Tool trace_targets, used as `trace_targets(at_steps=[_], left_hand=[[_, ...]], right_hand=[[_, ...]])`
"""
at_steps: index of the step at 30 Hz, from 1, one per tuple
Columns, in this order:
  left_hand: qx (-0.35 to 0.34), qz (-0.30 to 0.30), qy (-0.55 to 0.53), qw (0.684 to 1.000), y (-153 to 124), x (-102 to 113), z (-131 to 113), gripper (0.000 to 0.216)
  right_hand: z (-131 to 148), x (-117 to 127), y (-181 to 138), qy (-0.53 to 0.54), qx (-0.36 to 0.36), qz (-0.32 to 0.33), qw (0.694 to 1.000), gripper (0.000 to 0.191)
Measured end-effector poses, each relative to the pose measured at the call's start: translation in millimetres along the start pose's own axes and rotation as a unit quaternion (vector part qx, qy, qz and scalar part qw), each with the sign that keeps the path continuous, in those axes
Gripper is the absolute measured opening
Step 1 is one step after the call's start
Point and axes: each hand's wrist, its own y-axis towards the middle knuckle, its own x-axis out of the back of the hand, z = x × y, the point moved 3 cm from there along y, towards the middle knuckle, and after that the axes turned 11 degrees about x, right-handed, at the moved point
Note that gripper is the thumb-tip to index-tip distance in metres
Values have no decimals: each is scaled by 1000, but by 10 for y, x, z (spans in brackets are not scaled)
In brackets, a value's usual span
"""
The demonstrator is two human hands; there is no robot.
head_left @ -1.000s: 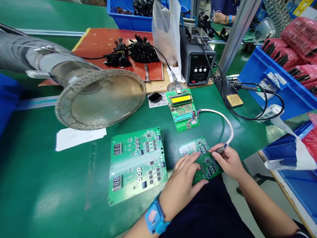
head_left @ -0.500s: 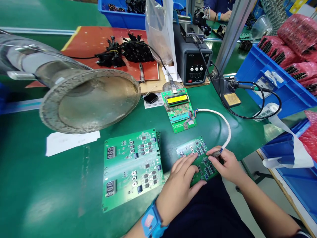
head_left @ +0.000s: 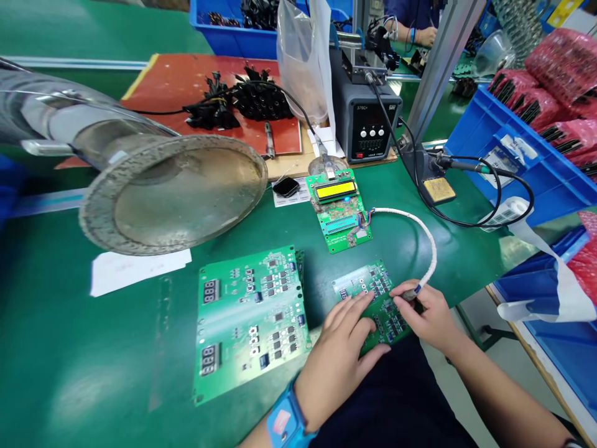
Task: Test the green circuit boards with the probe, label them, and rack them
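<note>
My right hand (head_left: 429,311) pinches the dark end of a white-wrapped cable (head_left: 431,246) against the right edge of a green circuit board (head_left: 359,277). Fingers stretched out, my left hand (head_left: 342,339) lies flat across that board and hides part of it. The cable curves back to a programmer board (head_left: 349,239) with a yellow display (head_left: 336,190), a teal socket and a small lit blue light. Left of my hands rests a stack of larger green circuit boards (head_left: 247,311) with digit displays and buttons. Contact between the cable tip and the board is hidden by my fingers.
A wide fume-extraction hood (head_left: 181,193) overhangs the left side. Behind stand a soldering station (head_left: 373,127) and a soldering iron in its stand (head_left: 438,165). A blue bin (head_left: 527,162) holds pink-wrapped packs at right. Across the bench another person's hand (head_left: 425,36) shows.
A blue light now shows on the programmer board below its display. The view has shifted slightly, while both hands keep their places on the circuit board.
</note>
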Motion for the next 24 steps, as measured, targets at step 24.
trace_targets(at_steps=[24], left_hand=[[36, -29, 51, 998, -31, 26, -20, 76]], right_hand=[[-36, -3, -20, 15, -10, 4, 1000, 10]])
